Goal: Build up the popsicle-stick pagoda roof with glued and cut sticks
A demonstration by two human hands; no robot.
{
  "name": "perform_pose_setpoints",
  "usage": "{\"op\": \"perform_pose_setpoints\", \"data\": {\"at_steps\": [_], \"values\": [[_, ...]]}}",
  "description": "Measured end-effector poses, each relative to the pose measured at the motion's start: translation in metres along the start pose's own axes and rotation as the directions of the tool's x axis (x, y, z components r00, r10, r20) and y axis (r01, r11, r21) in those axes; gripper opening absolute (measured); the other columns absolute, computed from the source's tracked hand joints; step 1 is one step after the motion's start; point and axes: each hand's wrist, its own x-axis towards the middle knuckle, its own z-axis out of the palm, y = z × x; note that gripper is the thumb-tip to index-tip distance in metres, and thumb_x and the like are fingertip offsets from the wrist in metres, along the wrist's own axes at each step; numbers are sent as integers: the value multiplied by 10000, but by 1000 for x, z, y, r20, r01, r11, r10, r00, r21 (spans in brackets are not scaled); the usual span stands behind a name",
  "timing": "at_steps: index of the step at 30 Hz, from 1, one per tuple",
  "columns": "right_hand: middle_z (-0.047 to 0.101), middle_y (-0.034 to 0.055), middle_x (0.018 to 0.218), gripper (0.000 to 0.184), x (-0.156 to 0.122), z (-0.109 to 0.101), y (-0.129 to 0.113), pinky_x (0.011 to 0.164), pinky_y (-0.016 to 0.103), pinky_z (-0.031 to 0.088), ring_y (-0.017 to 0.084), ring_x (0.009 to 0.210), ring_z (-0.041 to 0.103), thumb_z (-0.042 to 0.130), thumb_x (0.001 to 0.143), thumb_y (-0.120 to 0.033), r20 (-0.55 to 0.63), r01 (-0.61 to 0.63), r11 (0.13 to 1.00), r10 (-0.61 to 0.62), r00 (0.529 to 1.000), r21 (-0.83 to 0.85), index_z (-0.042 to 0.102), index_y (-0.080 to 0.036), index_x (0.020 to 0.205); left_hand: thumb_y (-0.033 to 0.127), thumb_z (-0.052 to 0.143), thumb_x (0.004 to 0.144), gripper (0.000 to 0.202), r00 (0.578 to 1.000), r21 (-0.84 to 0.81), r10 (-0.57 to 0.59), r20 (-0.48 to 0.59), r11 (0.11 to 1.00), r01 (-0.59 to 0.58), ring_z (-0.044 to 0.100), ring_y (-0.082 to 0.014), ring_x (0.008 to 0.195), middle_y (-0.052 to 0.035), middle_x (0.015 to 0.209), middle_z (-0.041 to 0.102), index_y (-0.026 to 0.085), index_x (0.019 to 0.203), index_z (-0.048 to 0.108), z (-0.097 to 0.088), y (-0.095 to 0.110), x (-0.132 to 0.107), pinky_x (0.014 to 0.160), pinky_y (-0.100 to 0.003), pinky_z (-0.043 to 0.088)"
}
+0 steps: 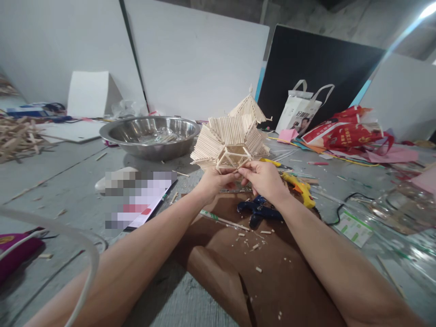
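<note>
A model made of pale wooden sticks (229, 129), with sloping slatted panels around a framed opening, is tilted in front of me. My left hand (216, 181) is closed on its near lower edge. Beside it, my right hand (264, 178) pinches the same edge, thumb and fingers together. The fingertips nearly meet; any small stick between them cannot be made out. Behind the model rises a pointed stick roof (247, 106). Below my right hand lies a dark blue tool (259, 210), partly covered, and a yellow glue gun (301, 188) is just to its right.
Brown paper (272, 272) scattered with stick scraps lies under my arms. To the left are a steel basin (150, 152), a phone (146, 200) and a white cable (93, 259). Red packaging (344, 131), a white bag (296, 113) and clear plastic (405, 206) lie to the right.
</note>
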Motion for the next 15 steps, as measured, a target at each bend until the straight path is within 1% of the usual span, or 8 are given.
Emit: {"op": "perform_pose_setpoints", "data": {"at_steps": [4,6,11,15], "values": [[590,-17,522,217,1,1,2,266,155,305,46,249,413,456,744,-318,-14,6,1000,-6,1000,-4,593,-157,794,239,612,624,195,1000,-8,12,-17,1000,-12,484,-56,497,-9,649,611,145,790,653,0,-2,1,498,-197,388],[594,-17,523,214,1,1,3,285,159,309,44,255,413,455,746,-314,-29,27,999,-28,999,-31,598,-161,789,235,617,617,196,1000,-10,10,-29,1000,-10,485,-57,499,-10,650,613,147,787,655,0,-3,1,495,-196,388],[588,-23,496,207,0,1,4,391,168,349,55,331,459,456,753,-302,-90,142,977,-158,983,-161,623,-180,751,239,619,615,198,999,-12,1,-32,1000,-1,485,-54,483,-9,645,618,153,790,656,0,-3,0,488,-193,387],[575,-23,468,205,0,1,2,454,176,362,78,414,510,463,752,-287,-119,188,950,-222,968,-248,633,-183,705,249,620,616,198,1000,-11,-3,-31,1000,3,489,-54,475,-14,643,622,148,782,656,-1,-2,0,485,-194,387]]}}
